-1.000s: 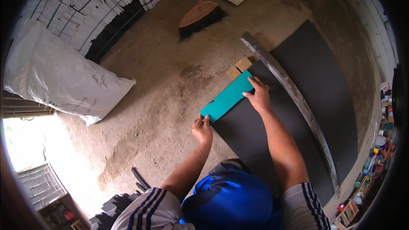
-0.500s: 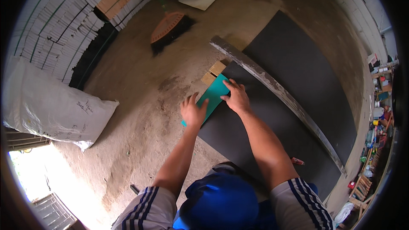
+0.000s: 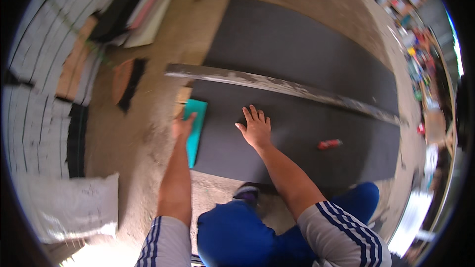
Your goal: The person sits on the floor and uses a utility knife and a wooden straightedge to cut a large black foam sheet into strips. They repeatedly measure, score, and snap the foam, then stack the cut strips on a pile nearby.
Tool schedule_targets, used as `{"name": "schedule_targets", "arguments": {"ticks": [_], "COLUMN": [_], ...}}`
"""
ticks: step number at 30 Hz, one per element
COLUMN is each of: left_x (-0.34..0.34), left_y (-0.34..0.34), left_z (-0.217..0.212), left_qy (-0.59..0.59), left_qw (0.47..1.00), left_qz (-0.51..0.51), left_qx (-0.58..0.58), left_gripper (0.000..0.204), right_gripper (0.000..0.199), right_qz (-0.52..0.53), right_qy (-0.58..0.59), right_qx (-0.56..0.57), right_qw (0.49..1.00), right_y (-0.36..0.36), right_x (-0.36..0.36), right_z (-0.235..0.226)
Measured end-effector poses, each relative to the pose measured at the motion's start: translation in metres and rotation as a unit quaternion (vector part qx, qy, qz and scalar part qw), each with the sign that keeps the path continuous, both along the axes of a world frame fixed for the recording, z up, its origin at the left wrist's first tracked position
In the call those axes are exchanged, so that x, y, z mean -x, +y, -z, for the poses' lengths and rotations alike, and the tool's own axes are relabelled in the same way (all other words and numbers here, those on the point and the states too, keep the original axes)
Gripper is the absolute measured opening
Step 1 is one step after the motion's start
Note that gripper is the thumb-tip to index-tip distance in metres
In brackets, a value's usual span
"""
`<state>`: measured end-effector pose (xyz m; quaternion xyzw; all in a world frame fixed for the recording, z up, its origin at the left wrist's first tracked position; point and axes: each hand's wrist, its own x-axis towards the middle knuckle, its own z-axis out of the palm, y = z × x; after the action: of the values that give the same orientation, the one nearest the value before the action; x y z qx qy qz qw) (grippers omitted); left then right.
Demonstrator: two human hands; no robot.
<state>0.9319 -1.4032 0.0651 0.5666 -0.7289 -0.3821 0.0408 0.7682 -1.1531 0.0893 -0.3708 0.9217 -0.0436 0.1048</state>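
Note:
A flat turquoise strip (image 3: 197, 131) lies along the left edge of a large black sheet (image 3: 302, 123). At the strip's left edge is my left hand (image 3: 182, 127), its thumb on top and its fingers at the outer side, slightly blurred; it appears closed on that edge. My right hand (image 3: 257, 129) rests on the black sheet with fingers spread and holds nothing. Beyond both hands a long, worn straight bar (image 3: 277, 84) lies across the sheet. A small red object (image 3: 329, 144), perhaps a utility knife, lies to the right of my right hand.
Wooden blocks (image 3: 183, 94) show by the strip's far end. An orange broom head (image 3: 123, 81) is on the floor at left, near strapped white stacks (image 3: 37, 133) and a white sack (image 3: 74, 207). Cluttered shelves (image 3: 420, 59) line the right side.
The view has turned, so the sheet and bar lie more level. My right hand has left the strip and now lies flat on the black sheet. My left hand has moved to the strip's outer edge.

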Motion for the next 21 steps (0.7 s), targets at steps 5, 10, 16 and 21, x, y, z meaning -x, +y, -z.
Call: {"name": "schedule_targets", "arguments": {"ticks": [5, 10, 16, 21], "left_x": [-0.017, -0.009, -0.005, -0.012], "left_y": [-0.015, -0.014, -0.013, -0.013], "left_z": [0.016, 0.024, 0.024, 0.009], "left_qy": [0.065, 0.055, 0.035, 0.027], "left_qw": [0.996, 0.998, 0.998, 0.999], "left_qz": [0.031, 0.019, 0.015, 0.009], "left_qx": [0.050, 0.034, 0.048, 0.031], "left_gripper": [0.074, 0.076, 0.071, 0.070], "right_gripper": [0.086, 0.083, 0.054, 0.032], "right_qz": [0.246, 0.471, 0.566, 0.480], "right_qy": [0.034, 0.054, 0.026, 0.012], "right_qx": [-0.068, -0.065, 0.006, 0.048], "right_qw": [0.966, 0.878, 0.824, 0.876], "right_y": [0.117, 0.215, 0.264, 0.208], "right_x": [0.029, 0.058, 0.082, 0.061], "right_z": [0.000, -0.013, 0.007, 0.005]}}
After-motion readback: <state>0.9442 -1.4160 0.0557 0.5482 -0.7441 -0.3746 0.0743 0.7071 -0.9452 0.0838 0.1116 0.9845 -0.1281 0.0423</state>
